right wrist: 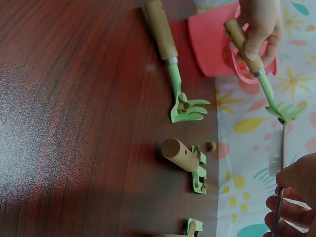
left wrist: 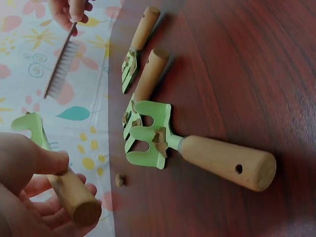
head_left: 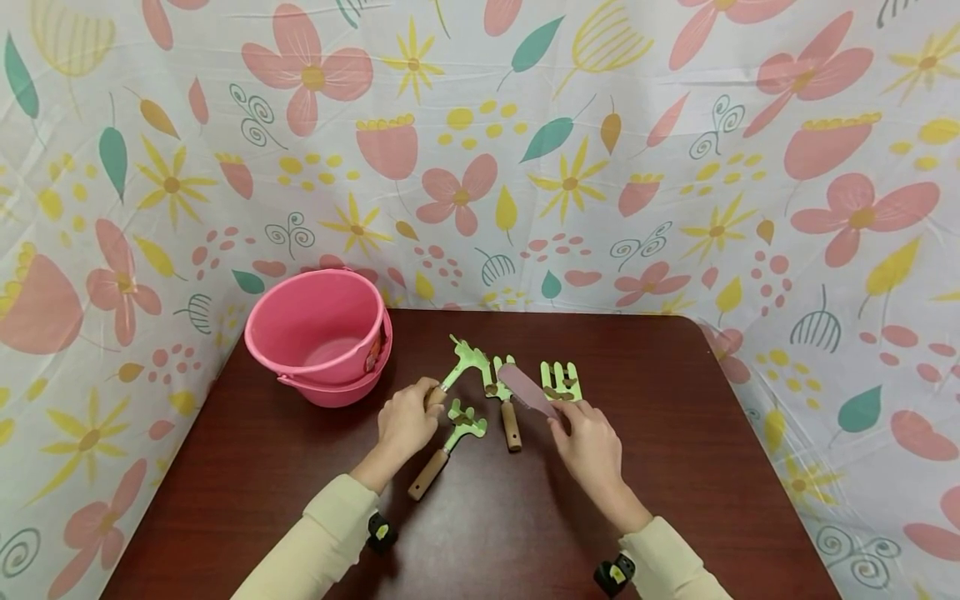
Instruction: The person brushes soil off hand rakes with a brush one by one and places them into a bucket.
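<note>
My left hand (head_left: 407,421) grips the wooden handle of a small garden rake (head_left: 467,357) with a green, bent-tined head, raised above the table. A flat brush (head_left: 525,388) with a pinkish back and pale bristles (left wrist: 64,69) is held in my right hand (head_left: 588,442). In the right wrist view, the brush tip (right wrist: 284,129) is right at the rake's tines. Below lie another green rake (left wrist: 150,133), a green hand fork (head_left: 512,421) and a wider green fork (head_left: 561,379) near my right hand. Brown bits (right wrist: 182,101) sit on their heads.
Two pink buckets (head_left: 360,337), one nested in the other, stand at the table's back left. One loose brown crumb (left wrist: 120,180) lies near the back edge. A floral cloth (head_left: 480,167) hangs behind and beside the dark wooden table (head_left: 675,467).
</note>
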`<state>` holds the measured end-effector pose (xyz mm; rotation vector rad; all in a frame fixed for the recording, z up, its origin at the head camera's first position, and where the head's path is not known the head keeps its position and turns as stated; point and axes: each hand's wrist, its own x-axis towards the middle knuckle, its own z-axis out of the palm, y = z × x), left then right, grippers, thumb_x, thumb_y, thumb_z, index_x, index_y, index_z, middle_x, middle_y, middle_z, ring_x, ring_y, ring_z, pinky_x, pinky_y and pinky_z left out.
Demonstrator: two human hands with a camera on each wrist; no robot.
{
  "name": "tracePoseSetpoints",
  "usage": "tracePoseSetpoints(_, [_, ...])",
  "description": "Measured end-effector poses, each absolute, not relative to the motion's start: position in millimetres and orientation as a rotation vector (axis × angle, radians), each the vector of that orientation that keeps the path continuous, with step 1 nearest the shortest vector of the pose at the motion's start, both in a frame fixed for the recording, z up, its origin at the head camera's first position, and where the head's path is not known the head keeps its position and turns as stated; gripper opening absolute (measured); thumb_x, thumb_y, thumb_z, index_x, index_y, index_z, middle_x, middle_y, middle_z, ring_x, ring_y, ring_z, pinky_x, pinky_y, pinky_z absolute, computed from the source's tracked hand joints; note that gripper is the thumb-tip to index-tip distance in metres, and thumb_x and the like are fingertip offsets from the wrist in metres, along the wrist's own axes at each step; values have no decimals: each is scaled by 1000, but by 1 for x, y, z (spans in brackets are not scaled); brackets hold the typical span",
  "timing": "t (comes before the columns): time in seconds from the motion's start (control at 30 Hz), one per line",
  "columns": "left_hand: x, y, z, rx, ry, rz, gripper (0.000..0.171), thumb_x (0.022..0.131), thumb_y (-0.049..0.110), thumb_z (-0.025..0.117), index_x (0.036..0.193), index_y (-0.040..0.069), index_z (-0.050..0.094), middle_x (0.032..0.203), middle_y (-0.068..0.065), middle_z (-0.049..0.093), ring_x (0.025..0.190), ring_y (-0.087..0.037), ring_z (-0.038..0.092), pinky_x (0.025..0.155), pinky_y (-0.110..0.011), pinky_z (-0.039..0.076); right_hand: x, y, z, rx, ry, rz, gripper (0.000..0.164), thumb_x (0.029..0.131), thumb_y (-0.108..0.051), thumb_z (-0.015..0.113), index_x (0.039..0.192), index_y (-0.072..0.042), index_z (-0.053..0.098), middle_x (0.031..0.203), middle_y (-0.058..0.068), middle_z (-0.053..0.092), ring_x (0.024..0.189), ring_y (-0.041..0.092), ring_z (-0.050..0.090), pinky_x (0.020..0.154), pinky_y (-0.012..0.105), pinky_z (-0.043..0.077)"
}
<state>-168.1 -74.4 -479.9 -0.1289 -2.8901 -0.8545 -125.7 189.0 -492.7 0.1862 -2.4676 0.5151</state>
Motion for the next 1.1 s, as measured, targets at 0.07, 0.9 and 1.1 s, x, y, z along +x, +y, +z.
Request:
tracePoseSetpoints(0.07, [-169, -74, -480, -109, -2901, -955, 31, 79, 22, 69, 110, 22, 63, 87, 2, 66, 71, -22, 62, 57, -37, 45, -127, 190, -493, 183, -2466, 518, 25, 70, -14, 77, 95, -14, 71, 80, 3, 65, 67, 28, 60, 52, 44, 46])
tracePoseSetpoints(0.9, [-169, -55, -500, 30, -2510, -2388, 37, 87, 7, 58, 123, 0, 52, 103, -24, 62, 71, -16, 62, 64, -34, 52, -139, 192, -489, 163, -2451, 571, 25, 73, -15, 75, 97, -13, 70, 82, 7, 64, 68, 28, 58, 56, 43, 46])
tracePoseSetpoints(1.1, [-168, -52, -505, -17, -2344, -2676, 41, 90, 7, 53, 129, -1, 45, 111, -31, 57, 71, -16, 62, 69, -40, 53, -141, 190, -487, 159, -2475, 644, 25, 74, -14, 73, 99, -15, 70, 83, 6, 65, 68, 24, 58, 56, 41, 46])
